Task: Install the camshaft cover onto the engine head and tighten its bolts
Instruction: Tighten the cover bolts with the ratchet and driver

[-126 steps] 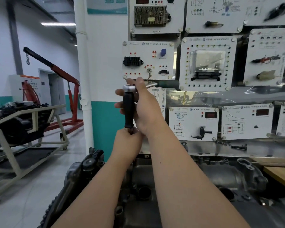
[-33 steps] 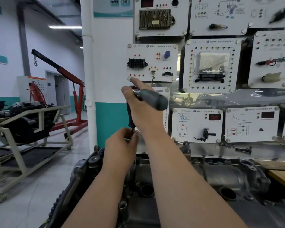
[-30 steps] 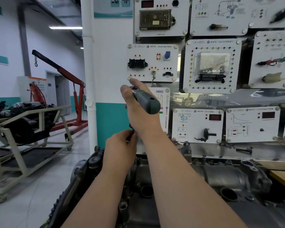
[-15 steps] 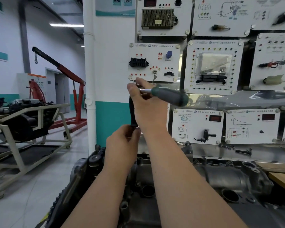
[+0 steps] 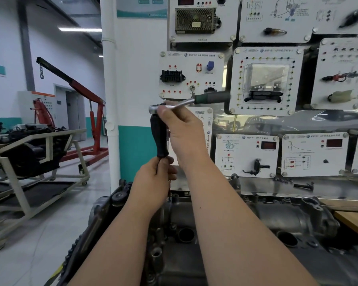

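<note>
The ratchet (image 5: 196, 99) lies nearly level, its chrome head pinched under the right hand's (image 5: 184, 133) thumb and its green handle jutting right of that hold. The black extension (image 5: 159, 137) stands upright beneath the head, its lower end gripped in the left hand (image 5: 153, 178). The grey cover (image 5: 277, 219) lies below both grips.

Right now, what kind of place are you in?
Probably a car-repair training workshop: an engine in front, a red engine crane at left, and teaching panels of car parts behind.
</note>
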Available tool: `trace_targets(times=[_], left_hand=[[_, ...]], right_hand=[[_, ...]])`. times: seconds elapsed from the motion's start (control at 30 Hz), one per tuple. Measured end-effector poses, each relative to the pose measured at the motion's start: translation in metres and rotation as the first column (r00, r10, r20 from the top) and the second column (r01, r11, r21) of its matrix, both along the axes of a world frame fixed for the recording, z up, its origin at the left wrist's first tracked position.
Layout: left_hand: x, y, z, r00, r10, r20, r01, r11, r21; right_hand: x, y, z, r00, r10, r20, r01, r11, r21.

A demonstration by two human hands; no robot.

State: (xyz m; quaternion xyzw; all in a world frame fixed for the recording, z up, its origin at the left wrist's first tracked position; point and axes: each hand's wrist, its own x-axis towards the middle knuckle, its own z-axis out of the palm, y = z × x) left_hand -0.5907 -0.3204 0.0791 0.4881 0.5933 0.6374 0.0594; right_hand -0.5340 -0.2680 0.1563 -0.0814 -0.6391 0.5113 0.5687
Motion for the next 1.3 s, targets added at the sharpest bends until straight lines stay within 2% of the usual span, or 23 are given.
trace_targets(times=[0.07,0.1,0.13,0.2,0.27,0.37,0.47,0.57,0.63,0.7,0.77,0.8,0.83,0.9,0.93,0.97,1.0,1.1,1.17,1.23,1.3], left_hand=[[0.001,0.001,0.0,1.0,-0.008,-0.026,0.007,0.999,-0.043],[0.002,0.002,0.0,0.998,0.009,-0.068,-0.013,0.998,-0.063],[0.004,0.003,-0.001,0.993,0.042,-0.107,-0.049,0.997,-0.065],[0.005,0.004,0.0,0.981,0.142,-0.136,-0.148,0.988,-0.037],[0.005,0.002,0.0,0.964,0.221,-0.151,-0.224,0.975,0.0],[0.005,-0.001,0.0,0.965,0.224,-0.136,-0.221,0.975,0.033],[0.004,-0.002,0.001,0.933,0.247,-0.26,-0.254,0.967,0.007],[0.003,-0.001,0.0,0.92,0.237,-0.313,-0.252,0.968,-0.009],[0.001,-0.001,-0.001,0.941,0.17,-0.291,-0.176,0.984,0.005],[0.002,-0.003,-0.001,0.957,0.111,-0.268,-0.114,0.993,0.003],[0.003,-0.003,-0.001,0.963,0.102,-0.251,-0.105,0.994,0.002],[0.004,-0.001,-0.001,0.964,0.115,-0.241,-0.117,0.993,0.004],[0.005,0.001,-0.001,0.961,0.138,-0.239,-0.142,0.99,-0.001],[0.006,0.005,-0.001,0.942,0.218,-0.257,-0.23,0.973,-0.019],[0.006,0.006,-0.001,0.931,0.259,-0.258,-0.271,0.962,-0.013],[0.005,0.005,-0.001,0.921,0.289,-0.261,-0.298,0.955,0.006],[0.005,0.005,0.0,0.914,0.305,-0.269,-0.308,0.951,0.033],[0.005,0.003,-0.001,0.897,0.309,-0.316,-0.297,0.951,0.087],[0.003,0.004,-0.002,0.891,0.293,-0.347,-0.277,0.956,0.097],[0.0,0.004,-0.003,0.898,0.247,-0.365,-0.227,0.969,0.098],[-0.001,0.004,-0.005,0.912,0.205,-0.355,-0.19,0.979,0.076]], right_hand=[[-0.001,-0.001,-0.001,0.999,0.042,-0.016,-0.042,0.999,0.028],[-0.001,-0.002,-0.002,1.0,0.002,-0.003,-0.002,0.998,0.068],[-0.001,-0.003,-0.002,0.995,-0.096,0.026,0.092,0.986,0.141],[-0.003,-0.004,-0.006,0.944,-0.324,0.063,0.288,0.903,0.319],[-0.005,-0.005,-0.009,0.897,-0.441,0.031,0.389,0.821,0.418],[-0.007,-0.01,-0.01,0.883,-0.469,0.006,0.411,0.779,0.475],[-0.009,-0.012,-0.008,0.847,-0.532,0.006,0.465,0.746,0.477],[-0.01,-0.012,-0.007,0.888,-0.444,0.12,0.369,0.844,0.389],[-0.009,-0.012,-0.006,0.94,-0.299,0.166,0.246,0.928,0.28],[-0.006,-0.011,-0.002,0.991,-0.08,0.108,0.067,0.99,0.12],[-0.005,-0.006,0.003,0.999,0.051,0.02,-0.051,0.998,0.033],[-0.005,-0.005,0.004,1.0,0.016,0.018,-0.017,0.999,0.047],[-0.004,-0.003,0.005,0.995,-0.094,0.028,0.09,0.989,0.114],[-0.007,-0.002,0.003,0.927,-0.374,-0.029,0.361,0.868,0.341],[-0.008,-0.003,0.001,0.886,-0.458,-0.079,0.447,0.794,0.413],[-0.008,-0.005,0.001,0.862,-0.497,-0.103,0.489,0.762,0.425],[-0.008,-0.004,0.001,0.865,-0.491,-0.1,0.488,0.781,0.389],[-0.004,-0.005,0.007,0.949,-0.314,-0.013,0.309,0.925,0.22],[0.001,-0.003,0.013,0.999,-0.029,-0.038,0.03,1.0,0.008],[0.008,-0.002,0.016,0.964,0.236,-0.126,-0.256,0.949,-0.184],[0.01,0.0,0.016,0.955,0.288,-0.076,-0.298,0.933,-0.201]])
